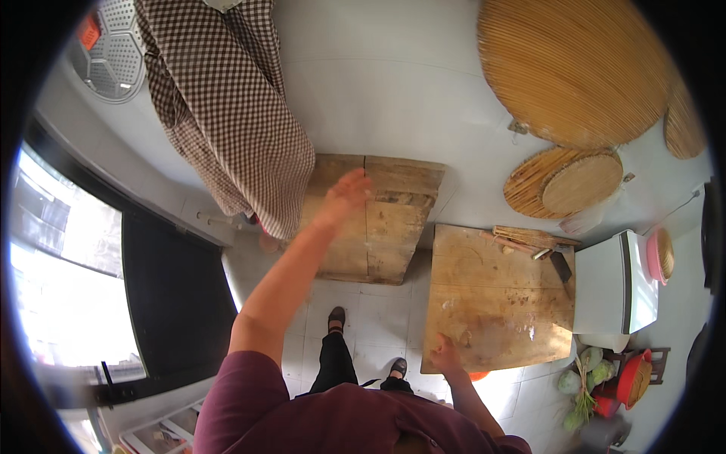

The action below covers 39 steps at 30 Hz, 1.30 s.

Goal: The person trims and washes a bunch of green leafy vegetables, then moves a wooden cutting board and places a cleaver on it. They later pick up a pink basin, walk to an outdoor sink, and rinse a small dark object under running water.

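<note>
My left hand is stretched out above a pale wooden board with a raised back part against the wall. The hand is blurred, its fingers look loosely apart, and I see nothing in it. Low at the near left corner of a wooden table is my right hand, fingers partly bent and apart, with no object visible in it. Whether it touches the tabletop I cannot tell. At the table's far right lie a straw brush, a wooden rolling pin and a dark-bladed cleaver.
A brown checked cloth hangs beside the board. Round stalk-woven trays hang on the wall. Right of the table stands a white cabinet; green vegetables and a red basin are nearby. A dark-framed door is at left.
</note>
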Motion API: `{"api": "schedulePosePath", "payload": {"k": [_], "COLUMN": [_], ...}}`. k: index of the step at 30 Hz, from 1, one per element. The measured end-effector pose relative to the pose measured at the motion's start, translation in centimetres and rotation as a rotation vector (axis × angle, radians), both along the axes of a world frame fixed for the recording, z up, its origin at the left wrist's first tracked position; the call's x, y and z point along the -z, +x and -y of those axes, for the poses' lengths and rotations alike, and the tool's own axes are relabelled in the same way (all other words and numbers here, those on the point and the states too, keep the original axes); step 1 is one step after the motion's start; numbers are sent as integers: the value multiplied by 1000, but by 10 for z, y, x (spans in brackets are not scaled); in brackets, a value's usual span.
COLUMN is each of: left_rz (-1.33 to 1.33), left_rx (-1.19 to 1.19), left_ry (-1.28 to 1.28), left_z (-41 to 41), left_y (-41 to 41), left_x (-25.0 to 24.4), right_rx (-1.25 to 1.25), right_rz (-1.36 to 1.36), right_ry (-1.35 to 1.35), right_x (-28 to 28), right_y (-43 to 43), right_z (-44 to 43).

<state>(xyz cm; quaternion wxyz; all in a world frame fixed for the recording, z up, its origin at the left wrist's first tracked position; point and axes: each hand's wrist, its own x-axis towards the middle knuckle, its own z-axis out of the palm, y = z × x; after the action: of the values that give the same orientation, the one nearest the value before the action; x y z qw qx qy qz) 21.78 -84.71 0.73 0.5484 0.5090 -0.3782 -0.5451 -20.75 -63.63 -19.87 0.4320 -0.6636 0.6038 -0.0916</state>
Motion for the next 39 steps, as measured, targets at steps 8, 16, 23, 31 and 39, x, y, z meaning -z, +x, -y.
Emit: {"api": "schedulePosePath", "payload": {"k": [8, 16, 23, 31, 39], "left_rz": [360, 1215, 1083, 605, -274], "left_rx": [-513, -639, -532, -590, -661], "left_ry": [283, 334, 494, 526, 109], "left_z": [18, 4, 13, -38, -155], "left_y": [250, 373, 387, 395, 376], "left_x": [66, 93, 109, 121, 156], "right_rx": [73, 404, 792, 902, 956], "right_rz": [66, 106, 431, 563, 888], "right_ry": [-149, -337, -211, -217, -178], "right_x": [-21, -54, -92, -109, -86], "right_y": [124, 184, 209, 224, 147], "right_z": [55, 235, 371, 328, 229]}}
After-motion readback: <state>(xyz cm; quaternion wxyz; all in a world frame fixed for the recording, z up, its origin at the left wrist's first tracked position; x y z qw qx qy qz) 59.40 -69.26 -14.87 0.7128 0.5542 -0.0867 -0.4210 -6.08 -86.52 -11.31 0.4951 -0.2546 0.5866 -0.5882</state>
